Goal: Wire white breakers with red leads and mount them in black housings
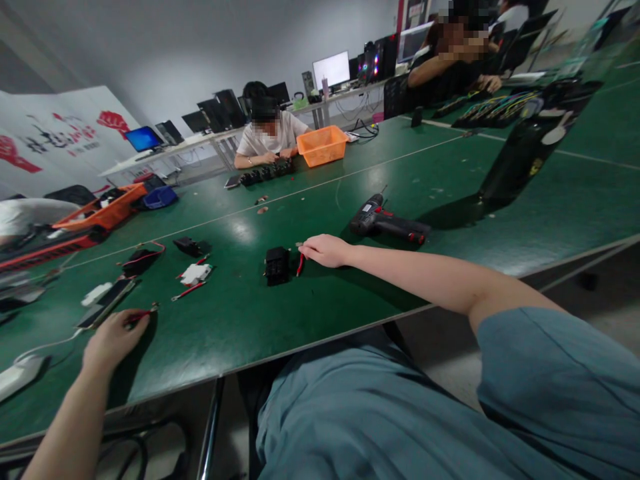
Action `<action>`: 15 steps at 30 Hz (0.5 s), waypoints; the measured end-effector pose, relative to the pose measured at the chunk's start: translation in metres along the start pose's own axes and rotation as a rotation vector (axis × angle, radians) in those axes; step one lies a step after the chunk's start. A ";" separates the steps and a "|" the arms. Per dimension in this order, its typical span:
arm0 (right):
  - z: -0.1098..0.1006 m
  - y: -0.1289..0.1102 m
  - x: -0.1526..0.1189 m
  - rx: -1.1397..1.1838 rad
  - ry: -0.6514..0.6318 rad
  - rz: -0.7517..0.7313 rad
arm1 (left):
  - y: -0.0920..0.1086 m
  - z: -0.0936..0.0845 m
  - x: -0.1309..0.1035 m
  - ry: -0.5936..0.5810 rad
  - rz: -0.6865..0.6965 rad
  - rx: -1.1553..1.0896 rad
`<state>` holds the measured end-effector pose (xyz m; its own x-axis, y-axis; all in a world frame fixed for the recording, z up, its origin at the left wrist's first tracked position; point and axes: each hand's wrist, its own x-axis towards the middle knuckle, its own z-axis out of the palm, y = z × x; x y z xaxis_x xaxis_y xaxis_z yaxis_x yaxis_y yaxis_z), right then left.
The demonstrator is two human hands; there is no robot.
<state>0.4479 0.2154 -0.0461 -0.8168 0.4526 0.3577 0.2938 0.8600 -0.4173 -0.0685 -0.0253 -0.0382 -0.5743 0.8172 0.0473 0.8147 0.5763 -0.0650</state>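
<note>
My left hand is closed near the table's front left, pinching a short red wire with a metal terminal at its end. Further right, the fingers of my right hand are closed on another short red wire, which hangs down from the fingertips. Just left of that wire sits a black block-shaped part with small metal tabs. Between my hands lies a white part with red wires on two sides. Behind it are a small black part and a black part with a red wire.
A cordless drill lies beyond my right forearm, bit pointing away. Past it stands a dark bottle. A phone and a white device are at left. An orange basket stands near a co-worker across the green table.
</note>
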 end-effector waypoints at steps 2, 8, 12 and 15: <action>0.000 0.000 0.000 0.002 0.002 -0.005 | 0.007 0.006 -0.007 0.063 0.125 -0.104; -0.001 0.000 0.000 0.011 -0.018 -0.002 | 0.074 0.003 -0.044 0.061 0.436 -0.255; 0.000 0.000 0.001 -0.009 -0.010 -0.007 | 0.157 -0.010 -0.064 0.013 0.731 -0.337; 0.002 0.001 0.001 -0.048 -0.014 -0.012 | 0.217 -0.017 -0.065 0.045 0.904 -0.362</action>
<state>0.4463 0.2166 -0.0478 -0.8271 0.4394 0.3504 0.3075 0.8757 -0.3723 0.1469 0.0465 -0.0386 0.2776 0.9458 0.1684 0.9261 -0.3101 0.2148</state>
